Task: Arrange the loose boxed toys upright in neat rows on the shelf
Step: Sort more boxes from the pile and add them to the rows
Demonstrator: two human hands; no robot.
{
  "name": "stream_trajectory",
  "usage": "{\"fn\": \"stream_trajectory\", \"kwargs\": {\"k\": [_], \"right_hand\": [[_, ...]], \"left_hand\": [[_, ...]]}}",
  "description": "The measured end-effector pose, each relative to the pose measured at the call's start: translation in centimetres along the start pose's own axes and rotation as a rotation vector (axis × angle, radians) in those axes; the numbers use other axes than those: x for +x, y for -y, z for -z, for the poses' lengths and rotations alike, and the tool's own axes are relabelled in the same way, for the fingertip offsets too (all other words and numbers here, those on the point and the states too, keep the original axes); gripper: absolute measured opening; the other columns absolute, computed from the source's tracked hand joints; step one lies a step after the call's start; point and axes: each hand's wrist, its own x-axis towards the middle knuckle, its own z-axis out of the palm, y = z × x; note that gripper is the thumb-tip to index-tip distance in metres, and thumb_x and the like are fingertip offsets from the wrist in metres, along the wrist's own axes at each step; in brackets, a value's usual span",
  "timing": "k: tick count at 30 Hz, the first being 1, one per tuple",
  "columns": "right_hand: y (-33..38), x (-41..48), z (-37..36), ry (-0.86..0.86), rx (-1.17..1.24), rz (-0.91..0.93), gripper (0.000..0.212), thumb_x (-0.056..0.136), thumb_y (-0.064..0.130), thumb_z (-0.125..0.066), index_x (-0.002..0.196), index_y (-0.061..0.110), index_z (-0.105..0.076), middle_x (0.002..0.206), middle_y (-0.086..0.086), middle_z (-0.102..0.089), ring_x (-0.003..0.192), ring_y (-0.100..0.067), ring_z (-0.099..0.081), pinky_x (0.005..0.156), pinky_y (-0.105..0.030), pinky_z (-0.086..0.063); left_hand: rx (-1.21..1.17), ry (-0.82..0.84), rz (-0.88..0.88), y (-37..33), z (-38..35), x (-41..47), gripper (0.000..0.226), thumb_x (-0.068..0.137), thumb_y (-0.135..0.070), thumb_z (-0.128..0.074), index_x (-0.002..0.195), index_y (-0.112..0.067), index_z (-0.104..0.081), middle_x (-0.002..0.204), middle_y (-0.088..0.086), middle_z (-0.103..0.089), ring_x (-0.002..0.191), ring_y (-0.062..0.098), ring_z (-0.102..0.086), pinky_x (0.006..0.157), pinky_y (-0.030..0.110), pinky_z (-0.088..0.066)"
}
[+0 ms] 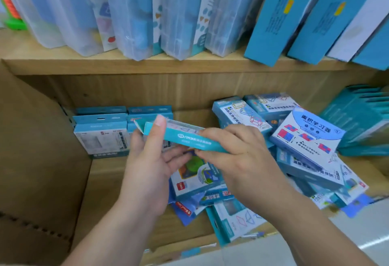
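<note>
Both hands hold one slim teal boxed toy (185,138) edge-on above the lower shelf. My left hand (147,160) grips its left end, thumb on top. My right hand (237,152) pinches its right end. Behind it, several blue-and-white boxes (101,135) stand upright in rows at the shelf's back left. A loose heap of boxed toys (294,150) lies flat and tilted to the right and under my hands, one showing a green shape (193,177).
The wooden lower shelf (109,181) has bare board at its front left. A brown cardboard flap (37,160) stands at the left. A stack of teal boxes (362,118) sits at the far right. The upper shelf (126,63) carries clear plastic cases and tall blue boxes.
</note>
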Motion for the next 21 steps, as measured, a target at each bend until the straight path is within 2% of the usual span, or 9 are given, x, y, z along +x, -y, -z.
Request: {"fn": "stream_trajectory", "kwargs": {"k": [5, 8, 10, 13, 15, 17, 21], "right_hand": [[0.8, -2.6, 1.5, -0.009, -0.006, 0.091, 0.024, 0.093, 0.013, -0.052, 0.1, 0.024, -0.073, 0.137, 0.006, -0.058, 0.108, -0.026, -0.053, 0.086, -0.04, -0.045], [0.5, -4.6, 2.6, -0.015, 0.091, 0.082, 0.01, 0.089, 0.021, -0.064, 0.097, 0.022, -0.07, 0.135, 0.004, -0.061, 0.113, -0.025, -0.054, 0.091, -0.041, -0.047], [-0.1, -6.4, 3.6, -0.042, 0.236, -0.006, 0.019, 0.088, 0.033, -0.07, 0.103, 0.021, -0.07, 0.132, 0.002, -0.06, 0.115, -0.023, -0.055, 0.095, -0.041, -0.046], [-1.5, -10.1, 5.9, -0.119, 0.371, -0.195, 0.037, 0.09, 0.042, -0.065, 0.12, 0.021, -0.067, 0.135, 0.006, -0.056, 0.122, -0.014, -0.051, 0.107, -0.025, -0.036], [-2.7, -12.9, 7.6, -0.139, 0.422, -0.326, 0.043, 0.089, 0.045, -0.063, 0.128, 0.026, -0.062, 0.137, 0.01, -0.052, 0.127, -0.007, -0.046, 0.109, -0.016, -0.029], [-4.1, -15.9, 9.4, -0.13, 0.489, -0.433, 0.048, 0.087, 0.046, -0.065, 0.133, 0.034, -0.057, 0.137, 0.015, -0.05, 0.129, -0.002, -0.045, 0.109, -0.018, -0.033], [-7.0, -22.4, 12.6, -0.1, 0.636, -0.56, 0.06, 0.084, 0.041, -0.07, 0.137, 0.043, -0.044, 0.133, 0.024, -0.054, 0.12, -0.003, -0.054, 0.098, -0.032, -0.047]], "left_hand": [[-0.03, -0.089, -0.03, 1.3, -1.5, -2.1, 0.018, 0.097, -0.021, -0.059, 0.113, -0.021, -0.052, 0.099, 0.012, -0.076, 0.083, 0.03, -0.076, 0.061, 0.043, -0.062], [0.021, -0.104, -0.118, 1.7, -2.6, -3.8, 0.02, 0.098, -0.01, -0.056, 0.112, -0.023, -0.053, 0.1, 0.008, -0.075, 0.08, 0.028, -0.074, 0.059, 0.042, -0.06], [0.086, -0.067, -0.193, 2.1, -3.8, -5.5, 0.022, 0.098, -0.007, -0.055, 0.115, -0.022, -0.053, 0.1, 0.006, -0.074, 0.079, 0.026, -0.073, 0.055, 0.041, -0.059], [0.183, 0.01, -0.251, 3.5, -6.4, -8.6, 0.026, 0.097, -0.004, -0.055, 0.12, -0.016, -0.053, 0.101, 0.011, -0.073, 0.075, 0.028, -0.071, 0.048, 0.038, -0.056], [0.258, 0.084, -0.265, 5.0, -8.5, -10.8, 0.027, 0.096, -0.003, -0.055, 0.121, -0.016, -0.053, 0.102, 0.012, -0.073, 0.075, 0.029, -0.071, 0.049, 0.041, -0.058], [0.323, 0.157, -0.268, 7.0, -11.0, -12.8, 0.029, 0.095, -0.001, -0.056, 0.12, -0.017, -0.054, 0.1, 0.011, -0.074, 0.073, 0.026, -0.072, 0.052, 0.042, -0.059], [0.359, 0.278, -0.222, 11.7, -16.4, -16.6, 0.033, 0.093, 0.002, -0.057, 0.117, -0.02, -0.055, 0.098, 0.008, -0.076, 0.07, 0.023, -0.073, 0.049, 0.036, -0.057]]}}
